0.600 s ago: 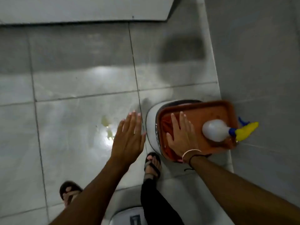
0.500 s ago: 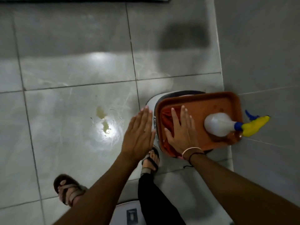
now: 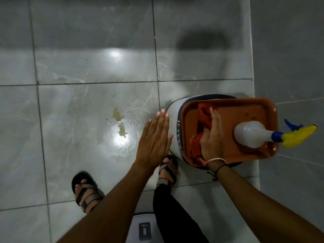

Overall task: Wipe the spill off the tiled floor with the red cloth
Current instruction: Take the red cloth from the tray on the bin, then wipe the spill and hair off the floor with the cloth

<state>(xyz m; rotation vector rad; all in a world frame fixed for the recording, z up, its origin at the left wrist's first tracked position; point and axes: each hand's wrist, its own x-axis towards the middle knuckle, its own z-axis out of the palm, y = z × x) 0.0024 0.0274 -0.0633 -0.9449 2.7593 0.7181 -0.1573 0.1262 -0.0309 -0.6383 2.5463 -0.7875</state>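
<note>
A yellowish spill [image 3: 120, 124] lies on the grey tiled floor [image 3: 87, 71], left of a white stool. The red cloth [image 3: 198, 142] is bunched at the left end of a brown tray [image 3: 245, 104] that sits on the stool. My right hand [image 3: 213, 137] rests on the cloth with the fingers curling into it, and the cloth bulges out at both sides of the palm. My left hand [image 3: 155, 140] hovers flat with fingers straight, between the spill and the stool, holding nothing.
A white spray bottle [image 3: 254, 136] with a blue and yellow nozzle lies on the tray's right half. The white stool [image 3: 174, 120] stands against a grey wall [image 3: 289, 58]. Two sandalled feet, one [image 3: 85, 190] at the left and one [image 3: 167, 170] by the stool, stand below.
My right hand went from lying flat on the cloth to curling around it, bunching the cloth. The left hand stayed flat and drifted toward the stool. The view tilted down.
</note>
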